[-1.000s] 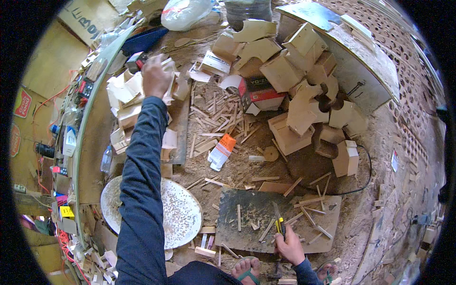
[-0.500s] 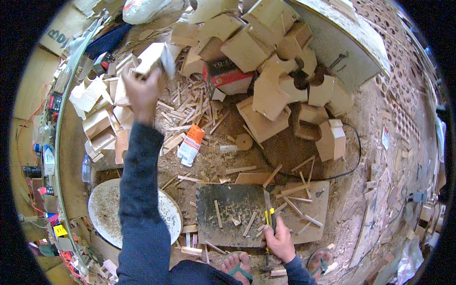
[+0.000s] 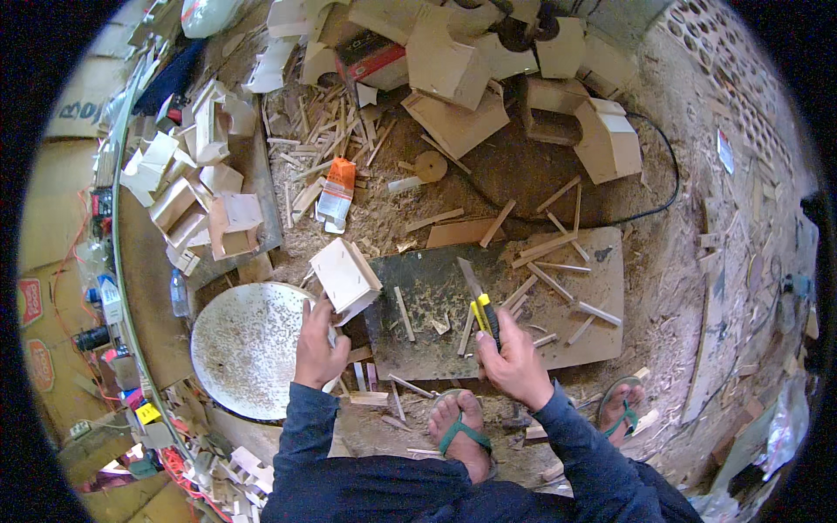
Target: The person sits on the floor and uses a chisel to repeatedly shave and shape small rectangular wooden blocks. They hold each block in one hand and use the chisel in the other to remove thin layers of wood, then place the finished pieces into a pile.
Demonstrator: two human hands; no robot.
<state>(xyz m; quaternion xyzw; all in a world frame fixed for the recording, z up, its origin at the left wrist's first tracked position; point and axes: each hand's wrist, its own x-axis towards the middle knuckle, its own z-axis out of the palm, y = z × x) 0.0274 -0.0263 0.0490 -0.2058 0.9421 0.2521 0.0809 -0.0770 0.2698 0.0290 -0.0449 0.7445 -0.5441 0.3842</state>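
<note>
A clear plastic bottle point(image 3: 180, 295) lies well to the left of the left hand, and a cluster of pale wooden boxes point(image 3: 222, 179) sits ahead and left of it. Just beside that hand, on its left, is a white speckled disc point(image 3: 248, 353). The left hand point(image 3: 319, 349) is partly curled, fingers on the near edge of a small wooden box point(image 3: 347, 275), which it holds just ahead of itself. An orange-and-white packet point(image 3: 337, 187) lies beyond the box. Ahead of the right hand point(image 3: 513, 362), closed round a yellow-and-black knife point(image 3: 480, 305) with its blade pointing away, is a dark board point(image 3: 427, 279). Wood strips point(image 3: 551, 283) lie ahead and right of that hand; farther right curves a black cable point(image 3: 677, 174).
</note>
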